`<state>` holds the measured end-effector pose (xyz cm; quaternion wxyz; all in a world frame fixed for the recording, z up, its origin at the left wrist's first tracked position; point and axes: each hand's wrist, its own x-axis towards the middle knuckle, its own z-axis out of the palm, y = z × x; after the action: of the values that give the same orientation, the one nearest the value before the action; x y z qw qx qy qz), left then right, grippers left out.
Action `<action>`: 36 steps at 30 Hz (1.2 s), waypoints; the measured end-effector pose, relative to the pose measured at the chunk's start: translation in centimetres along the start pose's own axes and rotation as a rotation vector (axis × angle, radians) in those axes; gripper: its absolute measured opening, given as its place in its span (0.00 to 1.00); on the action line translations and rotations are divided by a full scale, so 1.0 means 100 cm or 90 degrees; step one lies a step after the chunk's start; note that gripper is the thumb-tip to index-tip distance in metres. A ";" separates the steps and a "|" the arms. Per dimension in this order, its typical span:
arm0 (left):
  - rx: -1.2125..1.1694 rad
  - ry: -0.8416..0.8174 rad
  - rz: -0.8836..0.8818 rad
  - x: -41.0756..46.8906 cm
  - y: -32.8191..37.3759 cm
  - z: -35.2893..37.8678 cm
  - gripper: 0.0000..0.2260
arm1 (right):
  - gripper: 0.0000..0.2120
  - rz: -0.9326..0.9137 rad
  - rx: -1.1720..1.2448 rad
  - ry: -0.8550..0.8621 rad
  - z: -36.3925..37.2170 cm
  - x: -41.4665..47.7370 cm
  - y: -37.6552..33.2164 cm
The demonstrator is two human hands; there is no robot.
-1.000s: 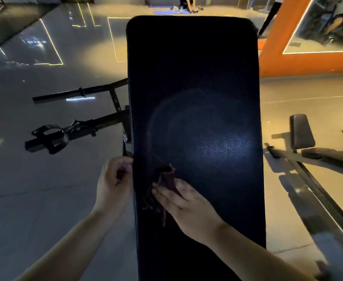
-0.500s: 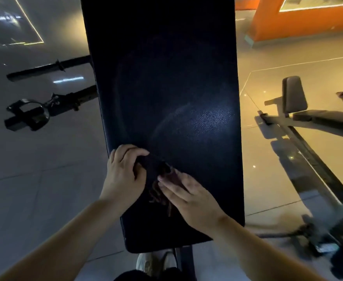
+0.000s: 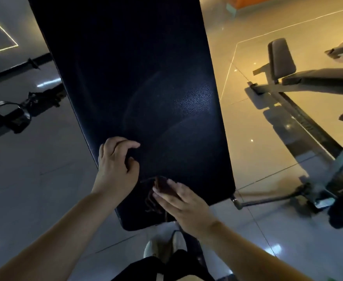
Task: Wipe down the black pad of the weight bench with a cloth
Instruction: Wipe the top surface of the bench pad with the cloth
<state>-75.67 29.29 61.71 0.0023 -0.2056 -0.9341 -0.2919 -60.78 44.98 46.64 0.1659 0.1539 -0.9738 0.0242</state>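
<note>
Glossy floor tiles [image 3: 45, 199] spread out under dim, yellowish gym light, with a second bench [image 3: 308, 78] to the right and a dark metal attachment [image 3: 8, 118] lying on the left. Between them the black pad [image 3: 146, 78] runs from near to far, a faint curved smear showing on its grained cover.

Near the close end of this surface lies the cloth [image 3: 162, 184], dark reddish with a stringy fringe trailing toward the near-left. The right hand [image 3: 183, 203] lies flat on it, fingers straight and pressing it against the pad. The left hand [image 3: 116, 165] sits at the pad's left edge just beside the cloth, fingers loosely curled and grasping nothing that can be seen. A shoe [image 3: 160, 248] shows below the pad's near end.

This looks like the wiping step itself, at the near end of the pad. Most of the length beyond the hands reads as yet to be covered, though the dim light makes that hard to judge. A sensible next move would be to push the cloth away along the pad under steady flat pressure, working edge to edge.
</note>
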 end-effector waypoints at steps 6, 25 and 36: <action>0.008 -0.042 0.019 -0.012 -0.004 0.008 0.17 | 0.26 0.584 0.168 0.179 -0.013 -0.041 0.058; -0.063 -0.147 0.100 -0.027 -0.068 -0.024 0.16 | 0.28 0.829 0.276 0.261 0.015 0.005 -0.047; -0.111 -0.176 0.155 -0.032 -0.109 -0.041 0.16 | 0.33 0.237 0.107 0.010 0.047 0.067 -0.158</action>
<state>-77.43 17.74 58.75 -0.1084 -0.3546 -0.8648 -0.3385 -63.39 27.50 44.35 0.1527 -0.0158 -0.9786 0.1368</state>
